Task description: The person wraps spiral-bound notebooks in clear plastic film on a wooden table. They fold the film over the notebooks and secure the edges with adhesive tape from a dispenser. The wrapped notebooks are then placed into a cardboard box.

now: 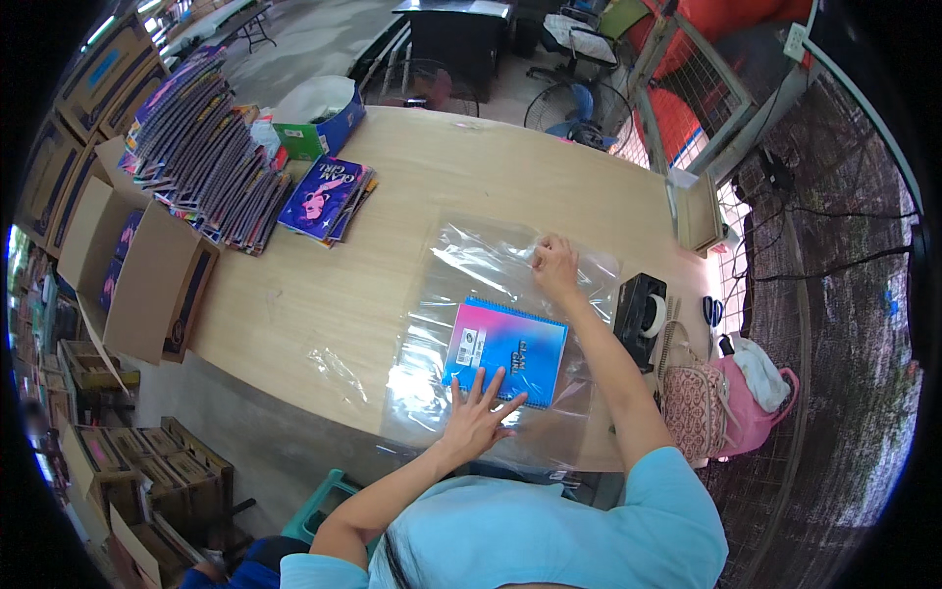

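A spiral-bound notebook [542, 344] with a blue and pink cover and a white label lies on a clear plastic sheet [461, 257] spread over the table. I cannot tell whether the sheet is one layer or several. My left hand [475, 420] is open, its fingers spread flat over the notebook's near edge. Beyond the notebook, my right hand [556, 265] is closed, its fingers pinching the plastic near the far right part of the sheet. A smaller piece of clear plastic [339, 375] lies to the left.
Tall stacks of spiral notebooks [211, 162], a small notebook pile [324, 201] and a blue-green box [329, 123] stand far left. An open carton [147, 285] flanks the table [530, 162]. Right are a tape dispenser [640, 319], scissors [712, 311] and a pink bag [751, 402].
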Tool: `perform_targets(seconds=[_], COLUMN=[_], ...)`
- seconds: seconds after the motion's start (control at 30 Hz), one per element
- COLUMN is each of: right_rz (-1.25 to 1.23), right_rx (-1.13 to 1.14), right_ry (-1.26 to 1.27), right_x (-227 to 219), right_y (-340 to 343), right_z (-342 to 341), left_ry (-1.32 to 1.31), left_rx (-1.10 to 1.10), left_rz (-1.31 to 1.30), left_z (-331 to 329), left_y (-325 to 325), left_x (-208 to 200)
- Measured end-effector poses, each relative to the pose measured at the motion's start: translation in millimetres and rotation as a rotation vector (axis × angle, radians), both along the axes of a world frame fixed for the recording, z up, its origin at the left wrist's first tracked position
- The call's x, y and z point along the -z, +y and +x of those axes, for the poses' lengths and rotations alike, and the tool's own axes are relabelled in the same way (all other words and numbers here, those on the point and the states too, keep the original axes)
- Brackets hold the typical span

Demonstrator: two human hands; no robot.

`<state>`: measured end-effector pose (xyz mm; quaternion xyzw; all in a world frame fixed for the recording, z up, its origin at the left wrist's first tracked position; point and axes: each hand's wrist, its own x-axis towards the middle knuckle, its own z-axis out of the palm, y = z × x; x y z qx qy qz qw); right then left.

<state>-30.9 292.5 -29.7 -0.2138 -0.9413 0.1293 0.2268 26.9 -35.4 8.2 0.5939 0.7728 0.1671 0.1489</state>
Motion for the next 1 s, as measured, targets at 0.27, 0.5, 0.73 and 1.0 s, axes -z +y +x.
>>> perform_targets(seconds=[0.27, 0.5, 0.73, 1.0], right_rz=[-0.563, -0.898, -0.554, -0.216], right_rx=[-0.401, -0.471, -0.467, -0.19], right_ry=[-0.49, -0.544, -0.522, -0.614], right_x=[-19.5, -62.2, -66.7, -82.6], right_y=[49.8, 28.2, 22.9, 15.3], right_z=[-22.9, -17.9, 0.2, 1.1], left_ry=[0.008, 0.009, 0.068, 0.101], left_rx=[-0.028, -0.129, -0.209, -0.246], left_rz=[0.045, 0.036, 0.109, 0.122], left_z=[1.3, 4.4, 5.5, 7.1], left_y=[-0.1, 7.3, 22.4, 28.8], left_x=[0.1, -12.6, -7.1, -8.8])
